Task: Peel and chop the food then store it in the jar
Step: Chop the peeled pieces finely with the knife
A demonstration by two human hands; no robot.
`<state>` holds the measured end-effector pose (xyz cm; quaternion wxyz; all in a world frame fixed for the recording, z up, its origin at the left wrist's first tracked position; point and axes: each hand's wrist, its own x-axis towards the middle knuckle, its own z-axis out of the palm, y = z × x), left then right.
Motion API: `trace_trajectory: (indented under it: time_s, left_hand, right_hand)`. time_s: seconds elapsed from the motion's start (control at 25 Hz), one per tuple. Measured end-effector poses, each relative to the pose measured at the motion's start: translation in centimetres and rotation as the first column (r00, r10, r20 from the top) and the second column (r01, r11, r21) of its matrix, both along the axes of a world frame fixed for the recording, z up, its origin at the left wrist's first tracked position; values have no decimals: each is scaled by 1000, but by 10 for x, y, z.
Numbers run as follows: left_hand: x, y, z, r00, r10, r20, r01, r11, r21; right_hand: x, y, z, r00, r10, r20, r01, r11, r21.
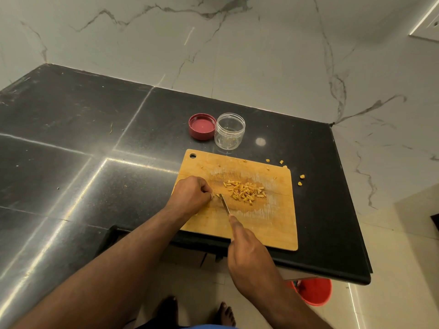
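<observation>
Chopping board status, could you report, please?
Left hand pinches food; right hand holds knife. Chopped pile on board. Jar open; nothing blocking.

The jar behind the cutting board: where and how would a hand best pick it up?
Grip the jar around its side wall, coming from the right. It stands upright, open-mouthed and round; the lid sits close against its left side, and the cutting board lies in front.

Dim warm light, glare streaks on countertop (pixel 71 162)
</observation>
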<state>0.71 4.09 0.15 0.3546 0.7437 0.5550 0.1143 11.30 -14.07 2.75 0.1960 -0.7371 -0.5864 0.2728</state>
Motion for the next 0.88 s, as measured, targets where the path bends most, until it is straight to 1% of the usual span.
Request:
trace_trajectory:
  time_s: [0.16,0.44,0.64,0.76,0.88]
  left_hand:
    - [0,-1,1,1000,-7,-5,7,1000,7]
    - [0,-3,0,1000,11,-2,-11,1000,23]
    - [-1,-2,0,1000,14,3,-14,1000,16]
    - [-2,-2,1,1000,5,-1,-5,1000,8]
    - [-3,-2,1,1000,-8,-24,9,1000,21]
  right_hand:
    - [-3,15,-1,1000,-4,29,4,1000,-5]
    - [-8,34,-5,998,37,55,-34,999,-42]
    - [-4,12,-5,999,32,-9,-32,998,-47]
    - [1,-2,-5,1000,17,-14,-17,1000,13]
    - [3,5,-5,1000,3,-22,-2,998,67]
